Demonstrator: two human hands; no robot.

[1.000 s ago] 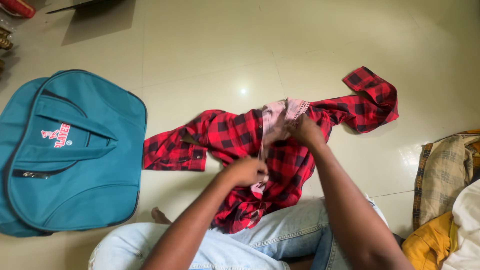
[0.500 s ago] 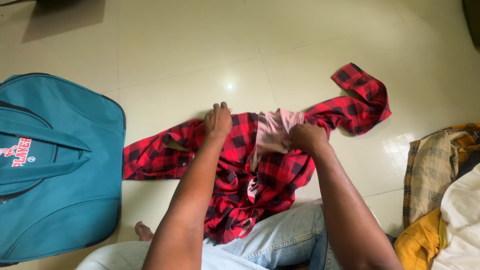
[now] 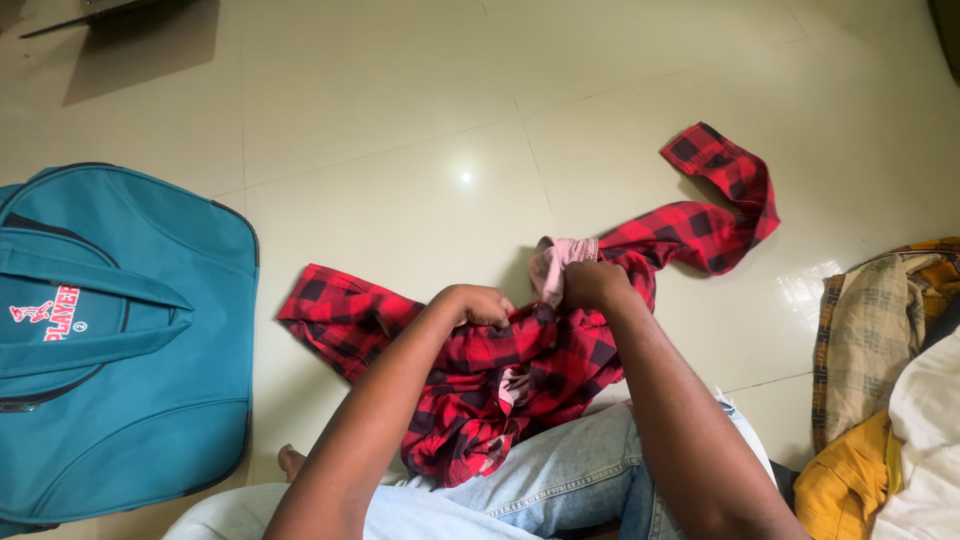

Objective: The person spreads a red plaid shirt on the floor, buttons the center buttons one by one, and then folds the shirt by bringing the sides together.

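A red and black checked shirt lies crumpled on the pale tiled floor in front of my knees. Its pink inner collar stands up at the top. My left hand grips the shirt's shoulder fabric just left of the collar. My right hand is closed on the cloth at the collar's right side. One sleeve trails to the upper right and the other sleeve lies bunched to the left.
A teal duffel bag lies flat at the left. A pile of clothes, checked beige, yellow and white, sits at the right edge. My legs in light jeans are folded at the bottom. A bare toe shows below the bag.
My left hand pulled back from the flat left shoulder and took hold of the fabric near the collar. The shirt's top got drawn toward me and bunched; the left sleeve slid right.
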